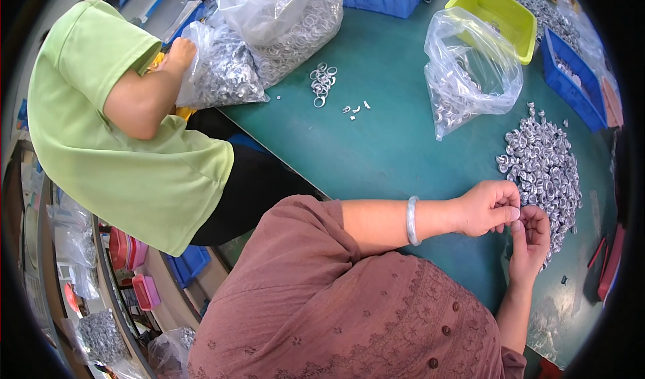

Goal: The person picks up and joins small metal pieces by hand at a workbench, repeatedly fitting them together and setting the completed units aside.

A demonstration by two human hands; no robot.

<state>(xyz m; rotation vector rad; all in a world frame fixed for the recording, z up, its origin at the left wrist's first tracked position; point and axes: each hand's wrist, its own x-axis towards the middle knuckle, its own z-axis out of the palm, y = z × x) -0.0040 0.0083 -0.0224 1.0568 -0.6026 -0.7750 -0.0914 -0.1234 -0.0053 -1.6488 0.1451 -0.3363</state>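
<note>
Just at the near left edge of a heap of small silver metal pieces point(541, 157), my two hands meet with their fingertips almost touching. My left hand point(489, 208) is closed, thumb pressed against its curled fingers; a pale bangle point(412, 220) rings that wrist. My right hand point(531, 239) pinches thumb and forefinger together right below it. Whatever lies between the fingertips is too small or too hidden to name. Beyond my left hand, a transparent plastic bag point(474, 100) stands open with silver pieces at its bottom.
The green table point(376, 154) carries a few silver rings point(322, 82), a lime-green tub point(498, 18), a blue bin point(572, 77) and large bags of metal rings point(295, 46). On my left, a person in light green point(121, 157) sits close to the table edge. Red-handled tools point(610, 265) lie far right.
</note>
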